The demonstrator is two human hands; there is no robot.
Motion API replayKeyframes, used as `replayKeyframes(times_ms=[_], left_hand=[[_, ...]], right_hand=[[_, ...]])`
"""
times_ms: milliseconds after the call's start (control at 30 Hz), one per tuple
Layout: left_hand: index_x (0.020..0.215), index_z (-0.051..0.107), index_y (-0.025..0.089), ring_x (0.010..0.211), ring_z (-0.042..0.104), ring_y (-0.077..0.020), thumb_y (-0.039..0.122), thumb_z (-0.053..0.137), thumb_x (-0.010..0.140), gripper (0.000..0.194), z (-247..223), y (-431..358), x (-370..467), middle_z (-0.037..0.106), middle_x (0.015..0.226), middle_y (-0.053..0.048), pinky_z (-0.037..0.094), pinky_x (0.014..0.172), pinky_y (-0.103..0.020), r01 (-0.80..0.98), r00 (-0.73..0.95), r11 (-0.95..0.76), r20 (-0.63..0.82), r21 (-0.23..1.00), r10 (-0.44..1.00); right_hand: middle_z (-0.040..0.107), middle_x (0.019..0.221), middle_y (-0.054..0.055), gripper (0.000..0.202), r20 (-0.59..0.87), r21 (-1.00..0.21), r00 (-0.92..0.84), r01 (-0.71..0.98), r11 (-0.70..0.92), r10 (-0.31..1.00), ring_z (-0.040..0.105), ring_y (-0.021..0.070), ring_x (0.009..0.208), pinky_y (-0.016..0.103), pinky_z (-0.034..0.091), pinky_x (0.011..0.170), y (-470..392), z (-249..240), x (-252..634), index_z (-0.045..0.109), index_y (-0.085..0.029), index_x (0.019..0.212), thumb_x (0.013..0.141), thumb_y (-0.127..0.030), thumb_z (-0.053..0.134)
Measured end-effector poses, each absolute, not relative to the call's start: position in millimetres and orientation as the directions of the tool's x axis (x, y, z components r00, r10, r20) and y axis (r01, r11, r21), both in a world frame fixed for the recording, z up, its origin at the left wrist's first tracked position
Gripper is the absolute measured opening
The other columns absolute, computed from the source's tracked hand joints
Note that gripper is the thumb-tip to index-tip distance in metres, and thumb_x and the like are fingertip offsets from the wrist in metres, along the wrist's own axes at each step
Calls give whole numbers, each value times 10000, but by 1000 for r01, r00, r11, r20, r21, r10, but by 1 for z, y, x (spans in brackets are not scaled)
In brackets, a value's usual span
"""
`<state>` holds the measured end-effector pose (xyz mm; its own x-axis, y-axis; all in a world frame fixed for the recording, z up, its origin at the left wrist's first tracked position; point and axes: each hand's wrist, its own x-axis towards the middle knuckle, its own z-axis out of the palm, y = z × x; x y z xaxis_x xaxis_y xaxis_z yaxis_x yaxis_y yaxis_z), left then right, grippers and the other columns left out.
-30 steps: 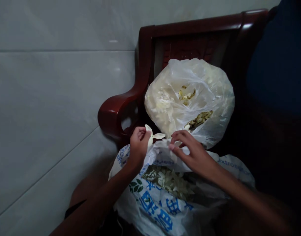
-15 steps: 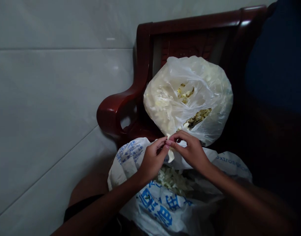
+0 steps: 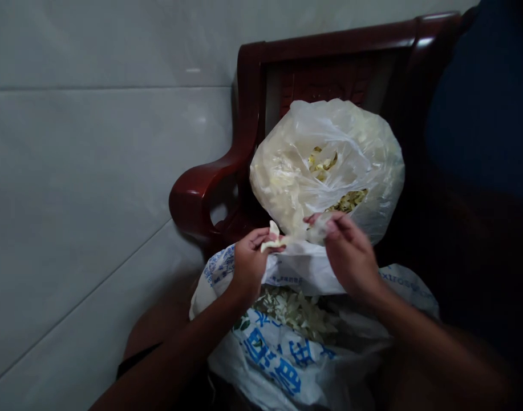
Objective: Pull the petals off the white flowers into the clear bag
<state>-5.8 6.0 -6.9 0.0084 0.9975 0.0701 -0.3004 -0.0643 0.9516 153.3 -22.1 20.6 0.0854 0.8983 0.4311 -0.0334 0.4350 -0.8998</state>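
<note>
My left hand (image 3: 251,260) pinches a white, curled petal-like piece (image 3: 273,238) over the far rim of the white woven sack. Off to the right, my right hand (image 3: 350,245) is smeared by motion, its fingers bent around a blurred pale petal-like piece (image 3: 317,229) in front of the clear plastic bag. Many white petal-like pieces (image 3: 301,314) lie inside the open sack (image 3: 270,371), which has blue printing and sits below both hands. Yellowish-brown pieces (image 3: 349,201) show through openings in the full plastic bag (image 3: 282,171).
Behind the plastic bag stands a dark red wooden bench (image 3: 338,45), its curved armrest (image 3: 197,191) at the left. A pale tiled wall (image 3: 94,171) rises beside it. Something dark blue (image 3: 483,114) is at the right edge.
The hands were together at one white piece and are now apart. My left hand has moved left with it, and my right hand has moved right, towards the plastic bag.
</note>
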Motion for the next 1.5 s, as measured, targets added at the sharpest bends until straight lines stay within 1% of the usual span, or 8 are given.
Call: replayKeyframes(times_ms=[67,167,267,367,467,667,967,1500], left_hand=[[826,639,132,703,635,-134,159,691,609,225,-6,18,-14,680,774,-35,498,752,-296,-388,-80,-80,53,918,995],[775,609,121,739,635,-131,138,687,585,207,-3,34,-29,664,756,-31,492,782,-298,-450,-215,-119,21,885,976],[830,608,116,709,635,-140,212,680,639,225,0,38,-34,677,781,-60,496,727,-297,-386,-199,-92,15,918,980],[911,614,134,746,643,-166,304,647,724,255,-1,23,-24,689,837,-79,493,710,-293,-195,-65,-102,91,976,994],[947,627,163,852,640,-181,318,616,769,235,-6,0,-7,685,896,-71,488,768,-274,-5,100,-206,205,979,974],[1028,599,183,945,620,-174,275,562,822,228,-13,-21,6,655,1002,-57,482,836,-257,-18,335,-220,213,975,918],[1060,580,168,925,620,-157,280,566,828,258,-15,-15,3,654,1000,-61,498,801,-248,-95,316,-175,196,980,928],[991,603,161,775,630,-129,275,586,816,210,-11,-15,1,653,891,-42,518,685,-220,-118,275,-187,213,975,938]], right_hand=[[609,936,41,58,448,-870,208,-122,478,869,595,200,976,369,470,833,-24,33,161,420,-261,924,902,-306,392],[604,774,19,53,467,-862,305,-54,504,830,637,209,815,363,500,714,-24,45,179,399,-283,931,895,-321,402],[628,821,39,77,468,-875,62,168,453,881,637,216,804,363,497,728,-22,44,188,483,-256,869,850,-327,506],[598,1048,70,76,500,-705,-222,458,542,837,575,229,997,377,439,878,-22,33,180,574,-222,824,797,-290,592],[580,1008,61,72,544,-601,-236,560,570,805,553,196,979,335,423,864,-22,20,164,600,-223,856,830,-277,560],[578,786,21,156,468,-698,-180,524,487,865,555,146,762,272,428,701,-14,6,158,572,-196,757,838,-329,567],[619,871,34,117,416,-767,-274,406,497,867,578,153,831,284,441,762,-7,10,168,632,-202,837,826,-312,590],[621,926,49,133,401,-843,-261,270,465,878,587,161,872,297,457,786,-8,10,165,651,-203,873,801,-308,615]])
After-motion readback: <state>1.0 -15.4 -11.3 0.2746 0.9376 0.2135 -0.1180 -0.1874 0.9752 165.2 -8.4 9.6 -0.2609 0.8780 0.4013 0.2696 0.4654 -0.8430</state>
